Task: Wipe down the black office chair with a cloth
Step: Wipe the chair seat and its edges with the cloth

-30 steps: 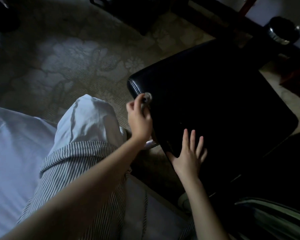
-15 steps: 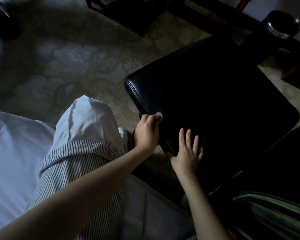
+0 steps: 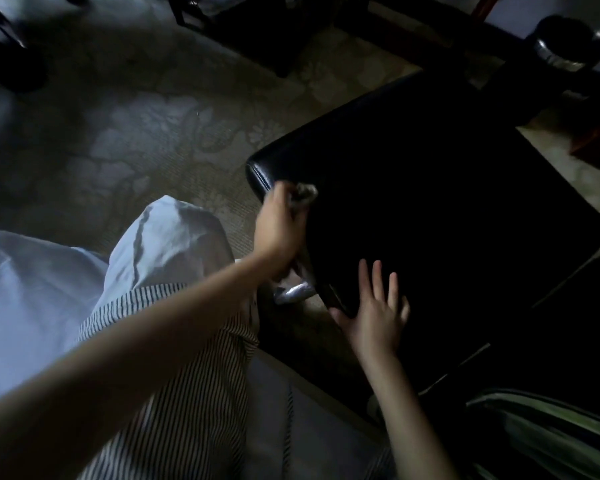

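Chair seat (image 3: pixel 430 209), cloth (image 3: pixel 305 194) at its left rim

Spreads to the right and away from the left hand (image 3: pixel 278 230), whose fingers curl tight round the small pale cloth and press it on the rim just short of the far-left corner. Runs its left edge from that corner back toward the right hand (image 3: pixel 374 313), laid flat on the near part of the seat, fingers straight and apart, holding nothing. Puts the left hand nearer that edge, so a stroke along it or inward to the right looks likeliest. Hides most of the cloth in the fist, blurs the left hand, and loses the seat surface in darkness, so wiped and unwiped parts cannot be told apart. Cuts off back and base, save a grey metal part (image 3: pixel 293 292) below the rim between the hands.
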Tool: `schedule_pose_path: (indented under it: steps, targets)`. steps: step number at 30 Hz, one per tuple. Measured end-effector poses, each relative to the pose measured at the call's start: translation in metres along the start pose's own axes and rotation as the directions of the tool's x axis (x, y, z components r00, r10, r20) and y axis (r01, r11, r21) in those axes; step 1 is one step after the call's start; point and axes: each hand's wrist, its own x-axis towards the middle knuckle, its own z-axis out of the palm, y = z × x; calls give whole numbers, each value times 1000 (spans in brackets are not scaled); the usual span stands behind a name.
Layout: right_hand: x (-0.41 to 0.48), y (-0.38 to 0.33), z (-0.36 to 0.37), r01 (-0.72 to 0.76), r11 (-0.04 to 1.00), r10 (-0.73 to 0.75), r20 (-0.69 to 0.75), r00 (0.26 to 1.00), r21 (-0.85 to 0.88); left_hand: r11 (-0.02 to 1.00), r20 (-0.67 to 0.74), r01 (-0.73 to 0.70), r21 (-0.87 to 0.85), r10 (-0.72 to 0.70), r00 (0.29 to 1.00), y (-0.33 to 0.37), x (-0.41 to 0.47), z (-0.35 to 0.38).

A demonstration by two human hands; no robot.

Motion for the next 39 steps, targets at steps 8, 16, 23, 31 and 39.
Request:
schedule_pose_path:
  steps: [8,16,23,31,39]
  targets:
    - [1,3,0,23,1000,-23,2,1000,-13,987,67,32,159,-43,997,21,84,29]
    - [3,-1,-1,26,999,-26,-14,1000,-20,950,166,-213,227,178,970,22,35,57]
    - [3,-2,-5,7,999,-5,36,999,-52,853,325,-517,72,470,820,10,-39,62]
    - [-14,22,-22,26,999,-32,156,987,36,951,237,-280,-133,305,923,-31,-72,23]
    - [-53,30,-31,-71,976,136,316,939,-208,912,86,226,-343,-209,974,-37,-55,16]
